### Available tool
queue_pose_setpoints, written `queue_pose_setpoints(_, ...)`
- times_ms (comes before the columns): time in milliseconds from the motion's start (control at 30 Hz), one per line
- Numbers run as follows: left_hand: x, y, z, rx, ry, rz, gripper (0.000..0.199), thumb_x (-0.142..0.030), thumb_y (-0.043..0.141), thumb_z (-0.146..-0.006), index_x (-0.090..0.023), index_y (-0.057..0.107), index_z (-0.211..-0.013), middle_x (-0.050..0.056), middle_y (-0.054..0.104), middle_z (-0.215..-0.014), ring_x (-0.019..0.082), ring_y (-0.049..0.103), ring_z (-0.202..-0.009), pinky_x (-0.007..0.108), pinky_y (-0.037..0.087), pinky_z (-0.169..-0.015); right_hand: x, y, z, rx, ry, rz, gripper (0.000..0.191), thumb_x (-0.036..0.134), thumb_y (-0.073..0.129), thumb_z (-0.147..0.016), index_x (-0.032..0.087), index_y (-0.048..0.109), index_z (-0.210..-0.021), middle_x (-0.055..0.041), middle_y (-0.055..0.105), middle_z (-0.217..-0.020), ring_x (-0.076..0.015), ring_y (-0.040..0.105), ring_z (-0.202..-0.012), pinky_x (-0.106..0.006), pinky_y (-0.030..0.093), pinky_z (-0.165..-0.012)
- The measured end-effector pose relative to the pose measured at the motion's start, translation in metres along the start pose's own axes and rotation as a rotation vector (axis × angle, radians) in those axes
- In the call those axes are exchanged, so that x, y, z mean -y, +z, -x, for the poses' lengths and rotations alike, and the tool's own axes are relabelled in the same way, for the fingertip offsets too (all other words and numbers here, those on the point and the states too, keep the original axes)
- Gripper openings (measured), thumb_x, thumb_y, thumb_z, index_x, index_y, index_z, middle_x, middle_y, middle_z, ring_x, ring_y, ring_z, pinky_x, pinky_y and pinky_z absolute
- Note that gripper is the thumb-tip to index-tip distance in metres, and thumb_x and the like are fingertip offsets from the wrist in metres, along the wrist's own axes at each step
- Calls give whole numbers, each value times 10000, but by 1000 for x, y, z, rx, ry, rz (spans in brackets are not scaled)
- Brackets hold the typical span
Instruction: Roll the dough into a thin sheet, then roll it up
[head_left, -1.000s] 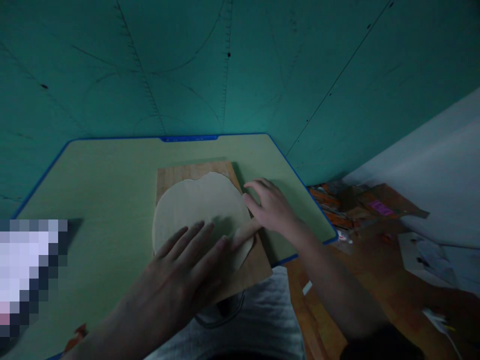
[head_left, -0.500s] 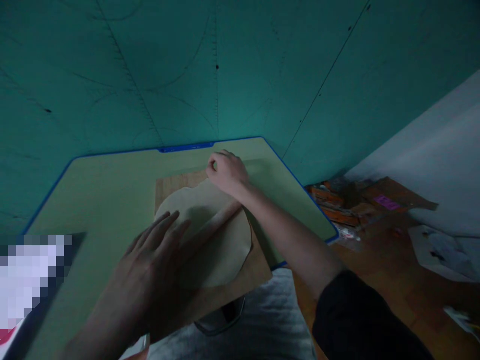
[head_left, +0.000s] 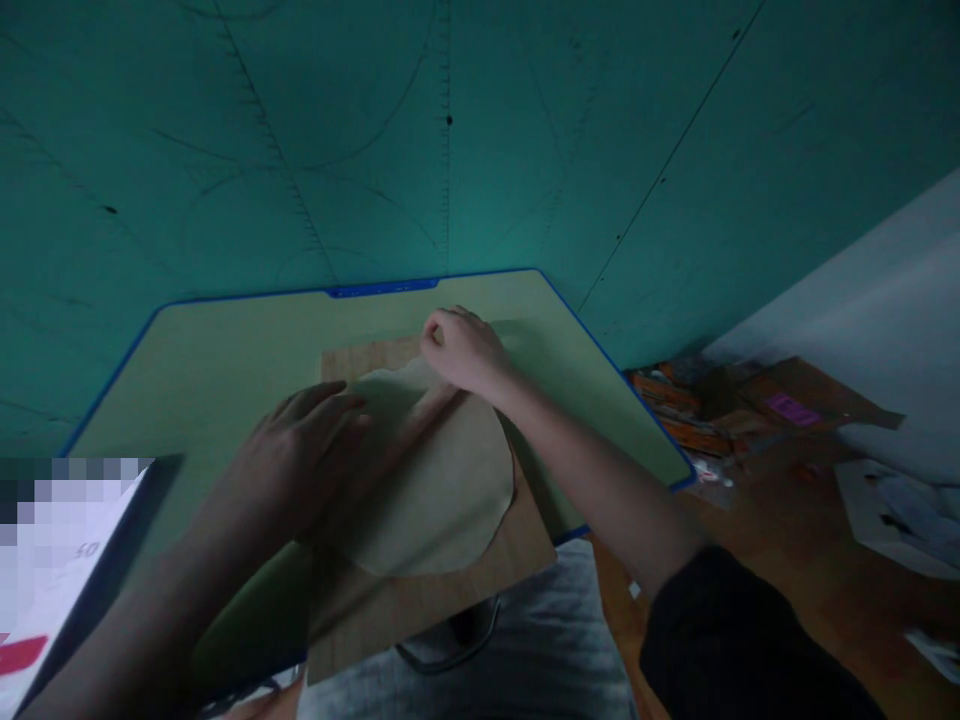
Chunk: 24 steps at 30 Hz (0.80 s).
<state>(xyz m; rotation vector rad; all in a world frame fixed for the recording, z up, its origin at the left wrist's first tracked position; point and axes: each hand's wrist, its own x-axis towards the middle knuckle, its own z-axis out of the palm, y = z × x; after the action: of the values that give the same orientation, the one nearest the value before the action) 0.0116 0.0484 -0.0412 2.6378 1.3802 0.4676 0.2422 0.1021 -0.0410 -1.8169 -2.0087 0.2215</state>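
A wide, flat sheet of dough (head_left: 450, 490) is spread over a wooden board (head_left: 435, 605). Across it, slanting from lower left to upper right, lies a wooden rolling pin (head_left: 420, 420). The pin's far end runs under my right hand (head_left: 466, 350), whose fingers are curled closed round it with the thumb and forefinger forming a ring. Over the near end, at the dough's left side, my left hand (head_left: 304, 445) rests with its fingers bent loosely across the pin. Its fingertips are dim and slightly blurred, and that end of the pin is hidden.
The board sits on a pale table (head_left: 232, 345) with a blue edge, against a green wall (head_left: 375, 130). A pale panel (head_left: 90, 560), partly pixelated, stands at the left. Cardboard (head_left: 817, 390) and a white box (head_left: 885, 520) lie on the floor to the right.
My left hand has drawn back to the left and its fingers are more bent. The rolling pin has shifted toward the upper left across the dough, while my right hand stays at its far end.
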Motion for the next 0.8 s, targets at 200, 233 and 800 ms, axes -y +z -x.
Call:
queue_pose_setpoints(200, -36, 15, 10, 73, 120, 59, 591, -520, 286, -1041, -135, 548, -1405, 187, 525, -1500, 352, 453, -1429, 551, 465, -1108, -4, 6, 5, 44, 3, 127, 349, 264, 475, -977, 158, 658, -1255, -191, 580, -1412, -342, 502, -1325, -540, 371, -1114)
queue_pose_setpoints(233, -41, 17, 12, 86, 159, 46, 571, -491, 297, -1045, -147, 509, -1450, 177, 504, -1525, 355, 417, -1456, 563, 447, -1126, -8, 3, 10, 74, -6, 132, 390, 272, 476, -980, 153, 630, -1318, -194, 520, -1490, -352, 456, -1385, -553, 325, -1155)
queue_pose_setpoints(800, -126, 36, 44, 81, 506, -97, 624, -480, 479, -968, -54, 538, -1421, 203, 491, -1531, 327, 442, -1447, 504, 276, -1238, -73, -34, 97, 217, -31, -63, 608, 384, 281, -1046, 132, 294, -1599, -157, 312, -1652, -263, 280, -1537, -514, 263, -1243)
